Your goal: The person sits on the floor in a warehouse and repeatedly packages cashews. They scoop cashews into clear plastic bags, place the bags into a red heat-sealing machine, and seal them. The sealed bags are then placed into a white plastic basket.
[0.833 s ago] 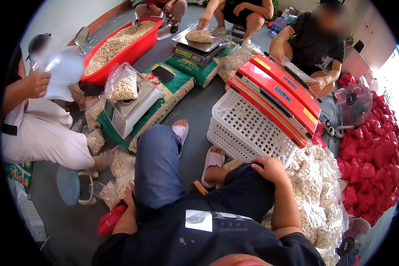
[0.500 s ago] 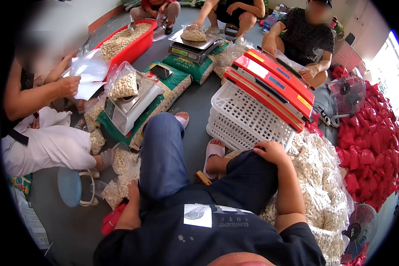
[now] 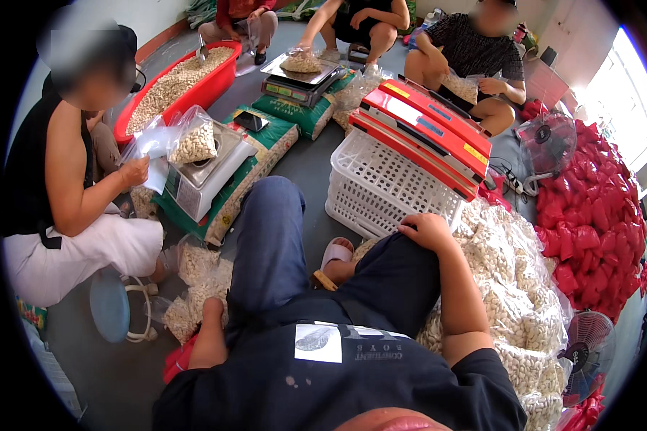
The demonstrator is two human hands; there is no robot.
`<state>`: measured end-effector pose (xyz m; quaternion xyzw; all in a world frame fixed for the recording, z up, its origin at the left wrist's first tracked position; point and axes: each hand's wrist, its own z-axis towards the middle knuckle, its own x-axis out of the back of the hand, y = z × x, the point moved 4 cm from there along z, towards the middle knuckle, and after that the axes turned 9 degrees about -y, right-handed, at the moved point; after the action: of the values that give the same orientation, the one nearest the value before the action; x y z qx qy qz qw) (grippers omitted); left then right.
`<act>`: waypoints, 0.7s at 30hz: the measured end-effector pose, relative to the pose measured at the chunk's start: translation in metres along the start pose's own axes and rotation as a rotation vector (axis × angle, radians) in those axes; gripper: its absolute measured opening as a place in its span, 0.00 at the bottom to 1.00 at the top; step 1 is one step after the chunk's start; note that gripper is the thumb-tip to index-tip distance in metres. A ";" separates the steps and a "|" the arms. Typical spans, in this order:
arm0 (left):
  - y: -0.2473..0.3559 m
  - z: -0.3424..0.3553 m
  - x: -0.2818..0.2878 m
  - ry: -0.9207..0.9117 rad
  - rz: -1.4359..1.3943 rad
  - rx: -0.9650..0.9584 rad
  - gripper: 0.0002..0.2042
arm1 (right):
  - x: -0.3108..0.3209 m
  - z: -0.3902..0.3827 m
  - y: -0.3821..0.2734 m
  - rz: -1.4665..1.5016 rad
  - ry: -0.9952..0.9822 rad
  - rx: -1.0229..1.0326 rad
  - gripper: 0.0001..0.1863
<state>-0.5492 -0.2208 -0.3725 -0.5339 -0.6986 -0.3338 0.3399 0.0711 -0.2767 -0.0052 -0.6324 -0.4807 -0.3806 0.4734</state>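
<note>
Head view catches the left hand (image 3: pixel 213 310) low beside the clear bags (image 3: pixel 185 314), which bulge with pale, flattish pieces on the grey floor (image 3: pixel 309 179); I can't tell how its fingers sit. Farther up, the right hand (image 3: pixel 428 231) drapes over the right knee (image 3: pixel 392 266), fingers loosely spread. Since the earlier frame, the co-worker (image 3: pixel 72 161) at left has leaned toward the nearer scale (image 3: pixel 228 164), while beyond the red machine (image 3: pixel 424 133) another person (image 3: pixel 474 54) now holds a filled bag (image 3: pixel 460 87) away from it.
</note>
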 end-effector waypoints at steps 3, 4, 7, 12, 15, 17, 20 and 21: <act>-0.057 0.005 0.034 0.406 0.110 -0.272 0.14 | 0.000 0.006 0.003 0.050 0.028 0.052 0.15; -0.053 0.003 0.044 0.342 -0.131 -0.287 0.13 | -0.001 0.006 0.006 0.054 0.027 0.037 0.15; -0.018 -0.066 0.132 0.199 -0.587 -0.307 0.14 | -0.005 0.002 0.010 0.011 0.026 0.030 0.16; 0.058 -0.149 0.287 0.230 -1.132 -0.451 0.08 | 0.000 0.006 0.006 0.037 -0.030 0.038 0.15; 0.138 -0.186 0.370 0.313 -1.272 -0.683 0.05 | -0.001 0.011 0.010 0.115 -0.033 0.085 0.14; 0.173 -0.192 0.414 0.147 -1.325 -0.997 0.03 | 0.012 0.016 -0.002 0.187 0.026 0.219 0.14; 0.267 -0.214 0.462 0.215 -1.515 -1.098 0.06 | 0.053 0.018 -0.029 0.303 0.155 0.348 0.14; 0.291 -0.216 0.474 0.604 -1.151 -1.255 0.05 | 0.071 0.019 -0.043 0.339 0.208 0.386 0.14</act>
<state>-0.3350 -0.0939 0.1701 -0.0785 -0.4282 -0.8980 -0.0643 0.0479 -0.2370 0.0662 -0.5594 -0.3807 -0.2600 0.6889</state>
